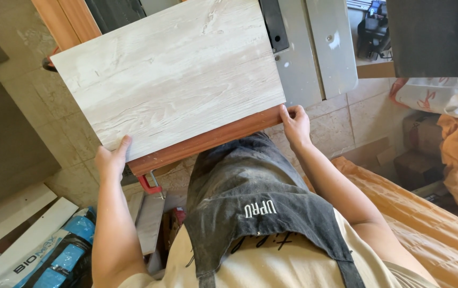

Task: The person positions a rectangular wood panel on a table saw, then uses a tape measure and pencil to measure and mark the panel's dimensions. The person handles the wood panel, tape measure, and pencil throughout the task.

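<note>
1. The pale wood-grain panel (170, 74) is the big thing here, lying flat on a reddish-brown board (207, 140) whose edge peeks out right between both grips.
2. A grey metal table (314, 53) sits just beyond the right grip, partly hidden under the panel.
3. The left hand (111, 160) clamps the panel's near corner, thumb on top.
4. The right hand (294, 125) pinches the opposite corner, fingers curled.
5. A red clamp (149, 185) hangs just below the left grip.
</note>
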